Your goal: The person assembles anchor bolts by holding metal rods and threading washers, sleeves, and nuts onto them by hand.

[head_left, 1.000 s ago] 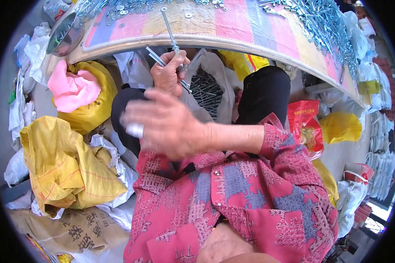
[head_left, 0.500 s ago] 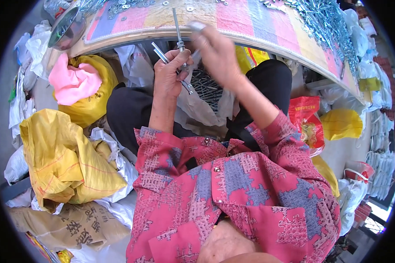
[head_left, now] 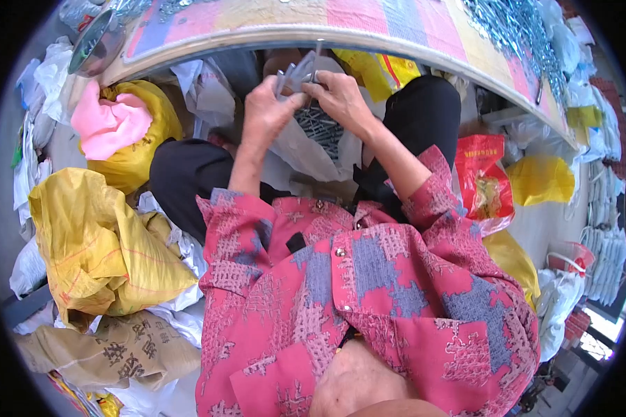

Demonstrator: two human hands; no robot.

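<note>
My left hand [head_left: 266, 112] is closed around several shiny metal bolts [head_left: 295, 73], which are smeared by motion. Beside it, the fingers of my right hand [head_left: 341, 97] pinch at the same bunch, near an upright shaft. Both hands meet just below the table's front edge. Underneath them, between my knees, an open whitish bag [head_left: 292, 147] holds many long metal bolts [head_left: 320, 128]. Exactly which pieces each hand grips is partly hidden by the fingers.
Across the top runs a table [head_left: 271, 36] with a striped cloth and a heap of bluish metal pieces [head_left: 518, 38]. A metal bowl [head_left: 94, 47] stands at its left end. Yellow sacks [head_left: 101, 243] lie at the left, a red packet [head_left: 483, 177] at the right.
My right hand has come down and left from near the table edge to meet the left hand. The bolts in my left hand now tilt upward to the right, close to the right fingers.
</note>
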